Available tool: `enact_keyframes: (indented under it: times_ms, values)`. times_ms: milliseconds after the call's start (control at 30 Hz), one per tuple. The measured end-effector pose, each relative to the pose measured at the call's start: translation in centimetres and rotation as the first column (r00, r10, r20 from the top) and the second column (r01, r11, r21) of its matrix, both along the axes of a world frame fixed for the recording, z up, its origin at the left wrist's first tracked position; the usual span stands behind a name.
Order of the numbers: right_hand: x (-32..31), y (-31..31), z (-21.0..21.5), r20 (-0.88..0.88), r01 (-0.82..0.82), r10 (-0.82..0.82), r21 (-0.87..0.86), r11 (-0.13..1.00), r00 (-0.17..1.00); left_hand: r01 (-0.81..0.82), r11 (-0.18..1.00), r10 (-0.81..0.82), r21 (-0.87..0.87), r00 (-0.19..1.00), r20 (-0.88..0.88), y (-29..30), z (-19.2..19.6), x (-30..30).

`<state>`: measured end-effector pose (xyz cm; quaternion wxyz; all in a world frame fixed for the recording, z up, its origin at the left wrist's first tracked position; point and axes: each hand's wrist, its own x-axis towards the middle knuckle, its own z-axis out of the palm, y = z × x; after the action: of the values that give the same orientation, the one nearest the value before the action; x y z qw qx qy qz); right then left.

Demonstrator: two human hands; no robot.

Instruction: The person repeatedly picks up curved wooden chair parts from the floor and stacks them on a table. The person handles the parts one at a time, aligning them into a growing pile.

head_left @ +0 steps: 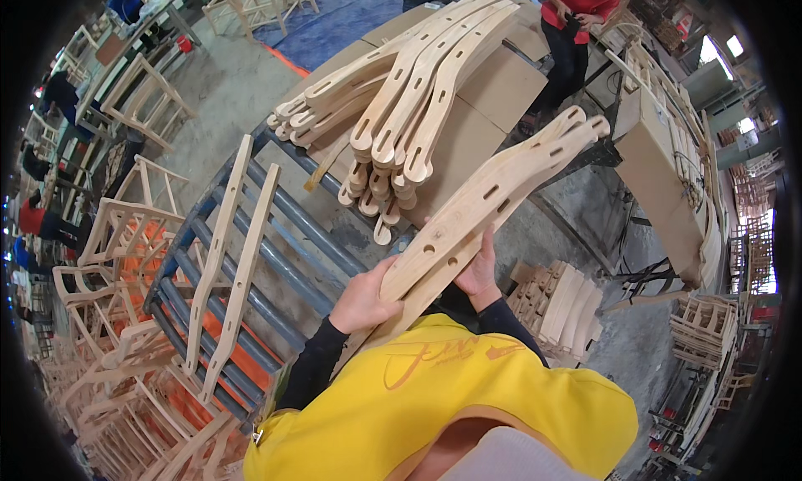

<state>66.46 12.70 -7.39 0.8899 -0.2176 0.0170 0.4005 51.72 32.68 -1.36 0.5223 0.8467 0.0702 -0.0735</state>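
Observation:
Two long, curved wooden chair legs lie side by side in my grip, slanting from my body up to the far right. Slots and round holes are cut into their pale faces. My left hand is closed around their near left edge. On the right side, my right hand holds them from below, its fingers partly hidden by the wood. Just beyond, a stack of similar curved wooden legs rests on a cardboard-covered surface, rounded ends toward me.
Two straight slotted wooden bars lie across a blue roller frame at left. Wooden chair frames crowd the left side. Stacked wooden pieces stand low at right, near a large cardboard box. A person in red stands beyond.

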Motion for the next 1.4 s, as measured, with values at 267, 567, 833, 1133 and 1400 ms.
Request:
enact_keyframes:
  times_ms: [267,567,833,1133,1400]
  values:
    - [15.9,-3.0,-3.8,-0.165,0.016,-0.036,-0.123,0.992,0.986,-0.215,0.977,0.215,0.017,0.977,0.001,-4.9,1.8,12.5]
    - [36.0,-7.3,0.5,0.012,-0.130,0.136,-0.211,0.969,0.991,-0.482,0.874,0.462,0.067,0.865,0.195,-15.9,2.3,30.1]
    - [44.7,-3.9,7.3,0.300,-0.249,0.293,-0.178,0.952,0.908,-0.604,0.794,0.520,0.064,0.731,0.441,-16.6,2.1,40.6]
    - [48.3,3.1,14.3,0.711,-0.220,0.576,-0.536,0.815,0.403,-0.686,0.452,0.892,-0.570,0.368,0.264,-14.1,1.5,46.9]
    - [47.6,8.7,18.2,0.778,-0.098,0.612,-0.627,0.773,-0.145,-0.553,0.374,0.846,-0.744,0.532,0.029,-11.9,2.8,45.2]
